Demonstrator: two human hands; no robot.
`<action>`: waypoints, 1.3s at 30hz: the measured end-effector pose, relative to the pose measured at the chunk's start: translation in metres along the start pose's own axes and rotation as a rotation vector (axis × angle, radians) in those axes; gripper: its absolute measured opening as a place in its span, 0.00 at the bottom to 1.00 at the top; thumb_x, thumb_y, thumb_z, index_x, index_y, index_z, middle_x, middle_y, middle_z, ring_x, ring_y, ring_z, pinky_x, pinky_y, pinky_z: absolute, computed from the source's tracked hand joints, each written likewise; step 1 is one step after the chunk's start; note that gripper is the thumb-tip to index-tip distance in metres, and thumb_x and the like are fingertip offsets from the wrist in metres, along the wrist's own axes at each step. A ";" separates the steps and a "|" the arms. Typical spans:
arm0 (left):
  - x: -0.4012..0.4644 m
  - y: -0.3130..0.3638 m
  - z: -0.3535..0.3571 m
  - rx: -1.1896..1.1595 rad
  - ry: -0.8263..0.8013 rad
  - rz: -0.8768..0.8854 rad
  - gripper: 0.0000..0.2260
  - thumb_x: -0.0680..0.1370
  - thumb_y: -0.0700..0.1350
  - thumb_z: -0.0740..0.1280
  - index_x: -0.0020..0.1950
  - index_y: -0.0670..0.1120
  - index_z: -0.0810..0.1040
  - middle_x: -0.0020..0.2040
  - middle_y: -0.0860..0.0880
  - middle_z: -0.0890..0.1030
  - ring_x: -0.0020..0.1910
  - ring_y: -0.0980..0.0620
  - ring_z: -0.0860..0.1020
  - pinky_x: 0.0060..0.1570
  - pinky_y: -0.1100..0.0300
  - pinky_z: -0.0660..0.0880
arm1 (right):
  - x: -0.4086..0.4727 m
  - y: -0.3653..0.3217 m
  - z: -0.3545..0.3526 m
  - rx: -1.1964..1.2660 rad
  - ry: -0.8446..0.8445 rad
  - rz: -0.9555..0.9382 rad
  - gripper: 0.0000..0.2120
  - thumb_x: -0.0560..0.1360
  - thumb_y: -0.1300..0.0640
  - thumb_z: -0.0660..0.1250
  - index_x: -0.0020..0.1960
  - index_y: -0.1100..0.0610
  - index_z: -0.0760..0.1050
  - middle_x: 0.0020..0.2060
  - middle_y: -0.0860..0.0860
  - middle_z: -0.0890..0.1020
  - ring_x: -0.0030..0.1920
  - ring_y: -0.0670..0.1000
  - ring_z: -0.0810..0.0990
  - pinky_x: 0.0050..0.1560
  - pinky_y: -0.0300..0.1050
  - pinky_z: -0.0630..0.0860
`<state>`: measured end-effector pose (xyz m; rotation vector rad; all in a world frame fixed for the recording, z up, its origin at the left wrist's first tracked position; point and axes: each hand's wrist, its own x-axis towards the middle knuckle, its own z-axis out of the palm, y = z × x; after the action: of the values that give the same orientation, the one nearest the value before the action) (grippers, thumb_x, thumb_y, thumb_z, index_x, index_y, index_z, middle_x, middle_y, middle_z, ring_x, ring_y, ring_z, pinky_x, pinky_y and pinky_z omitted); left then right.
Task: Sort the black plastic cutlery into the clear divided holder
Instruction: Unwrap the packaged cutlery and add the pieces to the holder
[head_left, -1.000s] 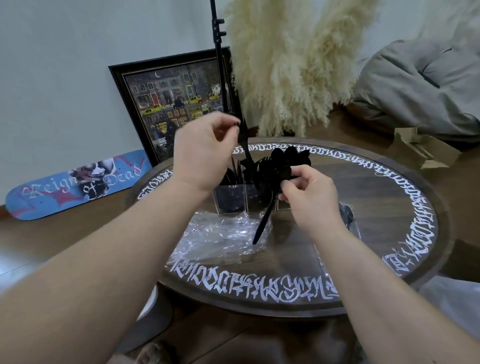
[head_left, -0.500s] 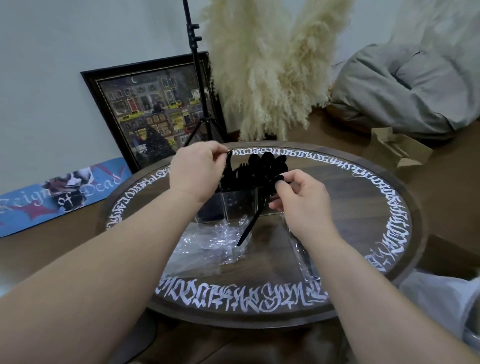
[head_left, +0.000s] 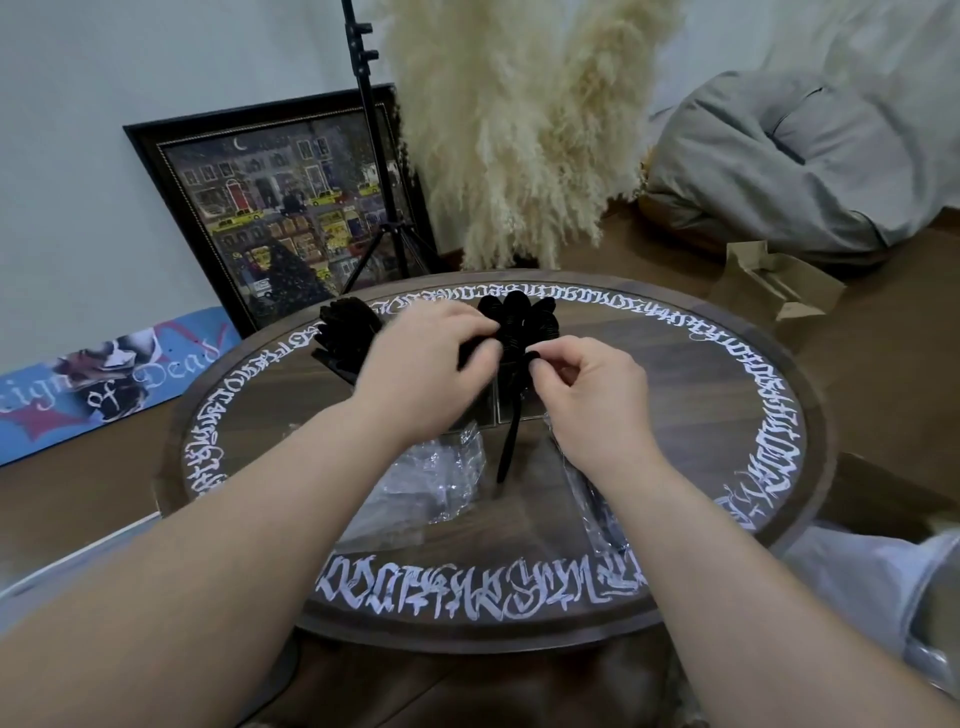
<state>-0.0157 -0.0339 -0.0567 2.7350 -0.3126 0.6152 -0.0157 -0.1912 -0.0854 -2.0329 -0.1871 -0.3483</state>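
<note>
Standing on the round table (head_left: 675, 364), the clear divided holder (head_left: 511, 408) is packed with upright black cutlery (head_left: 519, 322). One black utensil (head_left: 509, 447) is pinched by the right hand (head_left: 587, 395), handle hanging down before the holder. Whether anything is grasped by the blurred left hand (head_left: 421, 369) at the cutlery tops cannot be told. Crumpled plastic wrap (head_left: 431, 473) lies nearby.

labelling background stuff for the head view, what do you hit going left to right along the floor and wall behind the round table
skateboard deck → framed picture → black tripod stand → pampas grass → grey beanbag
</note>
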 end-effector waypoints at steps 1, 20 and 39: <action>-0.003 0.009 -0.001 -0.077 -0.077 0.035 0.16 0.76 0.55 0.61 0.59 0.51 0.81 0.53 0.54 0.82 0.53 0.53 0.77 0.55 0.59 0.72 | 0.000 0.000 0.000 0.000 0.005 -0.004 0.07 0.75 0.59 0.68 0.48 0.52 0.83 0.40 0.45 0.82 0.44 0.49 0.80 0.51 0.48 0.77; 0.072 0.018 -0.042 -0.282 0.450 -0.147 0.04 0.76 0.45 0.68 0.46 0.50 0.83 0.37 0.59 0.80 0.35 0.63 0.77 0.44 0.67 0.75 | 0.004 0.008 -0.017 0.168 0.048 0.229 0.05 0.75 0.56 0.67 0.45 0.46 0.80 0.39 0.42 0.82 0.43 0.43 0.80 0.49 0.45 0.79; 0.036 0.018 0.049 0.209 0.072 0.007 0.17 0.79 0.51 0.60 0.65 0.48 0.76 0.63 0.50 0.75 0.62 0.42 0.68 0.57 0.48 0.68 | 0.011 0.040 -0.049 -0.173 -0.071 0.258 0.10 0.76 0.54 0.66 0.57 0.50 0.77 0.52 0.44 0.80 0.49 0.46 0.78 0.49 0.40 0.71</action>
<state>0.0299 -0.0728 -0.0779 2.9020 -0.2538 0.7877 -0.0026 -0.2536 -0.0938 -2.2101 0.0649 -0.1336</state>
